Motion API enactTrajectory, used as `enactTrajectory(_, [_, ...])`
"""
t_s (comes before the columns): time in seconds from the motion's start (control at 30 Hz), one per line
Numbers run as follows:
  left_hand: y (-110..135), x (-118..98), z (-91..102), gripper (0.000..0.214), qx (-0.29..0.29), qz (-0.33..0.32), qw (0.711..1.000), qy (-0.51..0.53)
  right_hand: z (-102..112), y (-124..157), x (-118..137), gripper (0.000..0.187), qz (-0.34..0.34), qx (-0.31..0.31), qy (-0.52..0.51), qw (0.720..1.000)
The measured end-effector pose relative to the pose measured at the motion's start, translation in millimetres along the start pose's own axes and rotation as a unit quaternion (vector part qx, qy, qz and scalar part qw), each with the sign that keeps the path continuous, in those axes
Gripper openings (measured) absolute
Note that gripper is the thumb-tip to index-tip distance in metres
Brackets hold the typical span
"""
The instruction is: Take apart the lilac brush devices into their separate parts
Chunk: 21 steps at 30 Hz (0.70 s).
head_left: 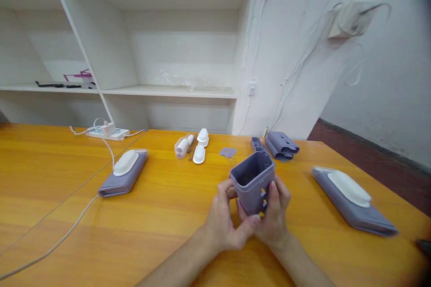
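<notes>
One lavender sleeve (252,181), boxy and open at the top, held upright just above the desk (161,219), near its middle and close to the body. Looked soft and matte, like padded fabric or foam, with rounded corners, a darker hollow inside and small cut-outs low on the near face. Cupped on its left wall by the left hand (224,224), fingers (226,188) curled round the side, thumb stretched across under the near face and pressed against it. Wrapped on its right wall by the right hand (274,215), fingers close together and clamped on the same sleeve, tips up near the rim. Came in with both forearms bare from the lower edge, wrists close together. Around it, on glossy orange wood grain: a flat lavender pad (117,181) with a smooth white oval module on top to the left, a cable (67,233) trailing from it; a second lavender pad (357,210) of the same make to the right, well apart. Farther back, two white rounded caps (201,145), a small white cylinder (182,146) in a clear wrap, a thin flat lavender piece (228,152) and a stack of folded lavender pieces (281,145). Behind these, a white power strip (107,132) and plain white shelves (168,91).
</notes>
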<state>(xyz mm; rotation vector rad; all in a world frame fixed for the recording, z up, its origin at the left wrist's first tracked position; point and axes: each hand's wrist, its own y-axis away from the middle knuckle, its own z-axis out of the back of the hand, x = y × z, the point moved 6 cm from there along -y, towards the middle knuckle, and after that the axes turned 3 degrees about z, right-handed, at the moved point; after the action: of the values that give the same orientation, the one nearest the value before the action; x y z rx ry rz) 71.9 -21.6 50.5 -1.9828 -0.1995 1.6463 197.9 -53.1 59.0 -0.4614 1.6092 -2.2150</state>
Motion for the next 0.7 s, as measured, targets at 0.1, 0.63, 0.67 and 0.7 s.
enactTrajectory(0.1, [-3.9,-1.6,-6.8,0.046,0.088,-0.048,0.987,-0.124,11.8,-4.1,-25.1,0.106,-0.060,-0.052,0.062,0.995])
enactTrajectory(0.63, [-13.4,19.3,-17.2,0.035,0.181,-0.092,0.844,-0.496,24.6,31.8,-125.8,0.065,-0.422,0.154,0.311,0.837])
enactTrajectory(0.67, [-14.2,19.5,-16.6,0.032,0.173,-0.090,0.842,-0.503,23.8,34.7,-129.5,0.066,-0.433,0.171,0.312,0.828])
enactTrajectory(0.7, [-15.0,19.9,-15.9,0.030,0.165,-0.088,0.840,-0.509,23.1,37.0,-132.6,0.067,-0.442,0.184,0.314,0.820])
